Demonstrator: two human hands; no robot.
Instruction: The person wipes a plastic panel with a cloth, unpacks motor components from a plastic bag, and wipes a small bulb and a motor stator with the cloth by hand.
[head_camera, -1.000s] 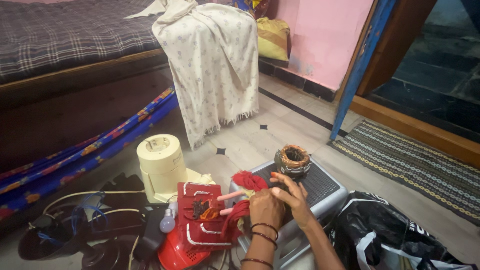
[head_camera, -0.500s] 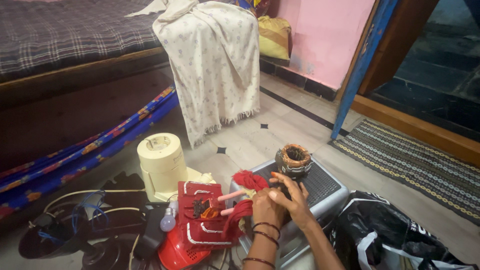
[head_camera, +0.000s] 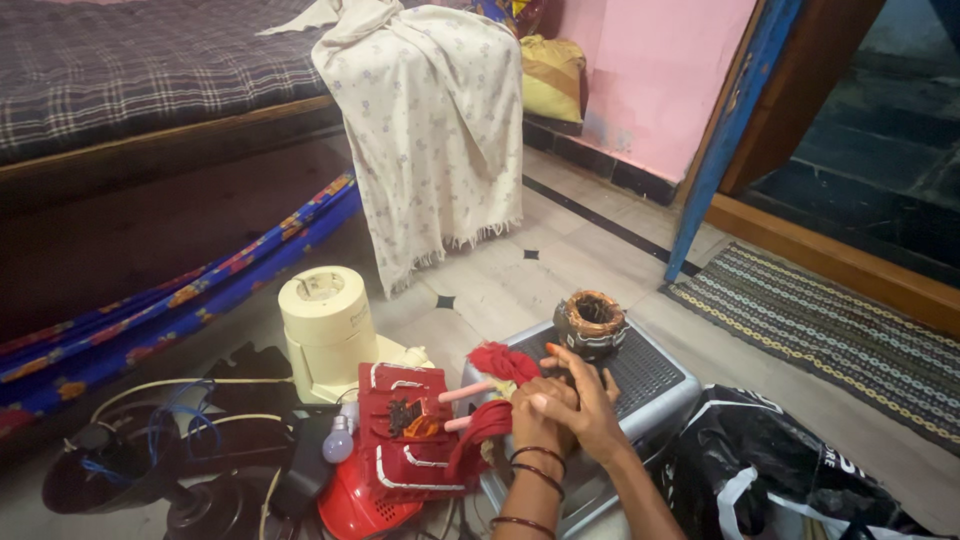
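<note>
My left hand (head_camera: 533, 418), with bangles at the wrist, is closed around a pink-handled tool (head_camera: 464, 393) whose two handles stick out to the left. My right hand (head_camera: 585, 400) lies over the left one with its fingers stretched out. Both rest on a grey ribbed platform (head_camera: 655, 378). A red cloth (head_camera: 502, 360) lies bunched just left of the hands. A copper-wound motor coil (head_camera: 592, 322) stands on the platform just beyond my fingertips. What is under my palms is hidden.
A red appliance housing (head_camera: 405, 432) and a cream mixer base (head_camera: 325, 328) sit to the left, with a small bulb (head_camera: 338, 441), cables and black parts (head_camera: 150, 470). A black bag (head_camera: 790, 470) lies right. A bed with a draped cloth (head_camera: 440, 130), a doormat (head_camera: 840, 330).
My right hand has slid further over the left hand, a little away from the coil. The pink handles stay in the left hand.
</note>
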